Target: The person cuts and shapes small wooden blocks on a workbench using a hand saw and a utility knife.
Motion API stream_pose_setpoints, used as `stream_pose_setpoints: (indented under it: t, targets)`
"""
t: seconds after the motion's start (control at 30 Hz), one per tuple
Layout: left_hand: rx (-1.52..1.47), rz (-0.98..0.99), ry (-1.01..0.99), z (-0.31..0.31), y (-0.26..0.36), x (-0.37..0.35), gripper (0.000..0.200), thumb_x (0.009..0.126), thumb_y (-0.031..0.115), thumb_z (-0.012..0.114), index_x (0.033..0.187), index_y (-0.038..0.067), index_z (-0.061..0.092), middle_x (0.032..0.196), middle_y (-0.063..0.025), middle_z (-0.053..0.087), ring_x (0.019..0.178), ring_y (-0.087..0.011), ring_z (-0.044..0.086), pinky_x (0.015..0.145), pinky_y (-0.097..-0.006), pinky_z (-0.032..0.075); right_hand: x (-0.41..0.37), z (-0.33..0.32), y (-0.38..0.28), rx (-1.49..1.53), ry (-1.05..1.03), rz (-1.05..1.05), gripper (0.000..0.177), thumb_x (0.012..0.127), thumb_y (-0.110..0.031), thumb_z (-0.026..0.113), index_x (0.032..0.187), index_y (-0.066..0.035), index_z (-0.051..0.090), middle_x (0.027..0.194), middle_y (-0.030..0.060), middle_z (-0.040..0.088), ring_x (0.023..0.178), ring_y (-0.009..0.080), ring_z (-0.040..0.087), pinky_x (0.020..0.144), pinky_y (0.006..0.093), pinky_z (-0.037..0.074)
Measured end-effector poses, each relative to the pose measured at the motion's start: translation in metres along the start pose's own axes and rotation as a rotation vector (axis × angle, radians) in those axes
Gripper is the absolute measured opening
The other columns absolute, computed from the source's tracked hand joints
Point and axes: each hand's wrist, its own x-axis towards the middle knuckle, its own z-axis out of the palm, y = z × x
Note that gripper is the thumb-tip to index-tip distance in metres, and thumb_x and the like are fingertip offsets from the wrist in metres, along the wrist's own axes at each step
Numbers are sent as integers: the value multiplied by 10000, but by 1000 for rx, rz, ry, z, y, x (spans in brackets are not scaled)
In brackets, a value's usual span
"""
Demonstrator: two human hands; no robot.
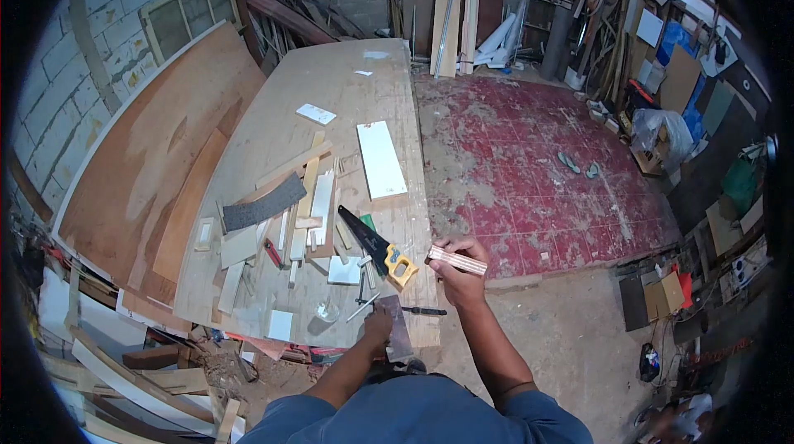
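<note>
My right hand [463, 280] is closed around a short wooden block [459, 259] with light and reddish stripes, held up past the table's right edge. Low over the near end of the table is my left hand [379, 326], beside a thin greyish sheet [395, 324]. Its fingers are too small and dark to make out. A pale thin stick [362, 308] lies close to its fingertips. To the right of the sheet rests a dark, slender tool [424, 311]. A handsaw [376, 247] with a yellow handle lies between the hands, farther up the table.
Wood strips [308, 183], a grey curved piece [265, 202] and a white board [381, 159] lie across the wooden table [331, 80]. A clear cup [324, 312] stands near its front edge. Sandals [569, 163] lie on the red floor [513, 138] to the right.
</note>
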Motion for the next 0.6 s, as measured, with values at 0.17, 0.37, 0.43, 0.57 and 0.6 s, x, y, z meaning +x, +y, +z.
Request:
stream_pose_setpoints:
  t: [0.17, 0.37, 0.43, 0.57, 0.6]
  targets:
    - [-41, 33, -105, -42, 1, -22, 1003, 600, 184, 883, 1423, 21, 333, 1495, -243, 310, 1088, -392, 607, 863, -467, 540, 2, -3, -1, 8, 16, -7, 318, 690, 135, 740, 907, -42, 589, 976, 135, 638, 918, 191, 625, 817, 325, 527]
    - [-105, -25, -78, -7, -8, -3, 985, 599, 173, 883, 1414, 31, 349, 1476, -239, 333, 1083, -368, 612, 873, -453, 539, -2, 1, -1, -18, 20, 34, 300, 694, 133, 737, 896, -34, 590, 978, 142, 639, 931, 193, 631, 808, 316, 531]
    - [-203, -75, -64, -6, -7, -5, 987, 587, 168, 888, 1410, 36, 358, 1473, -235, 338, 1082, -362, 614, 867, -458, 541, -4, 4, -2, -29, 40, 86, 224, 736, 94, 727, 870, -23, 589, 900, 125, 651, 841, 185, 651, 750, 306, 545]
    - [-102, -10, -127, -58, 4, -35, 983, 582, 165, 886, 1408, 47, 366, 1479, -197, 349, 1163, -363, 569, 918, -475, 522, -15, -18, 21, -280, 113, 261, 89, 884, -64, 653, 853, -18, 584, 705, 57, 618, 586, 161, 616, 582, 328, 544]
    - [-129, -14, -133, -57, 2, -37, 1010, 574, 180, 891, 1418, 50, 351, 1484, -180, 348, 1209, -363, 536, 941, -469, 515, -21, -27, 30, -254, 128, 380, 117, 912, -106, 638, 847, -15, 601, 710, 51, 613, 598, 138, 602, 556, 319, 532]
